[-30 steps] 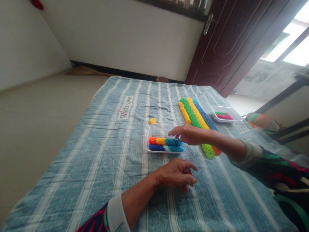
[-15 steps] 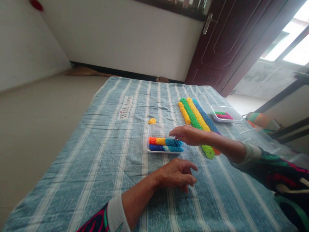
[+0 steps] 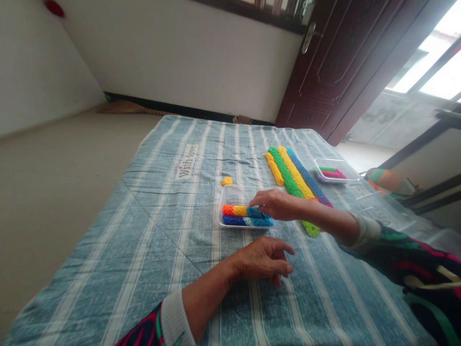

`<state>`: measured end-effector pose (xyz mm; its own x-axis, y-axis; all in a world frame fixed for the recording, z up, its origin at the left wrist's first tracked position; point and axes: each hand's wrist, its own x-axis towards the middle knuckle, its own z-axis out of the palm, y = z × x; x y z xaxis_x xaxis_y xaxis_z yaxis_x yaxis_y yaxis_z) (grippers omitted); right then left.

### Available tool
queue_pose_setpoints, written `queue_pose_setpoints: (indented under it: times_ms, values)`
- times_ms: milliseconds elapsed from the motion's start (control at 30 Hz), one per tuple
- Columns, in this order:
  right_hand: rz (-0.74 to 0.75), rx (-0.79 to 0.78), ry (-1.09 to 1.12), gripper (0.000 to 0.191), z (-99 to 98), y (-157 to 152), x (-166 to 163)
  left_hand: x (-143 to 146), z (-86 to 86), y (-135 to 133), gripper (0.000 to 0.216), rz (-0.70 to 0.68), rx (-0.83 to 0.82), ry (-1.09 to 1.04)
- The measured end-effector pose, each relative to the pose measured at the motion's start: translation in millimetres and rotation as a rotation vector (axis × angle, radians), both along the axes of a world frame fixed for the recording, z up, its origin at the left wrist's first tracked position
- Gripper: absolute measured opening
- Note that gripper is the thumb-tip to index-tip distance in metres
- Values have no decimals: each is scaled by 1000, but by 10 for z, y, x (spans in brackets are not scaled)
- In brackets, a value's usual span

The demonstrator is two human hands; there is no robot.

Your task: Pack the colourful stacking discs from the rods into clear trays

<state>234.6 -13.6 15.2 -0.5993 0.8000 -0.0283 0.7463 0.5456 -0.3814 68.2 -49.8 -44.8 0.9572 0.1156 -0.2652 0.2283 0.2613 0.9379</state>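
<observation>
In the clear plastic box [image 3: 230,193] lie two rows of small flower-shaped pieces stacked on edge. The farther row [image 3: 238,210] runs orange, yellow and blue; the nearer row [image 3: 234,220] is dark blue, pale and lighter blue. My right hand [image 3: 275,204] reaches in over the box's right side, its fingers curled down around the blue end of the farther row. The fingertips are partly hidden. Palm down on the cloth in front of the box, my left hand [image 3: 264,259] rests with fingers apart, holding nothing. Beyond the box sits a little yellow flower-shaped piece [image 3: 226,181].
Long green [image 3: 286,170], yellow [image 3: 297,173] and blue-purple [image 3: 306,173] rows lie right of the box, with a short yellow row [image 3: 275,170]. A second clear box [image 3: 351,178] holds green and pink pieces. A striped cloth [image 3: 162,230] covers the table.
My right hand has shifted slightly left and down, farther over the blue end of the row. The left hand stays where it was.
</observation>
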Motion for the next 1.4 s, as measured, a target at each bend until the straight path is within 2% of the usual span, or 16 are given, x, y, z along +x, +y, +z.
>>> queue_pose_setpoints:
  times_ms: [367, 900, 1400]
  values:
    - [-46, 18, -6, 33, -2, 13, 47, 0, 7, -9, 44, 14, -4, -7]
    - [-50, 7, -27, 25, 15, 17, -19, 6, 17, -14, 42, 20, -13, -6]
    - [-205, -4, -340, 25, 99, -13, -343, 6, 27, -12, 43, 14, 20, 0]
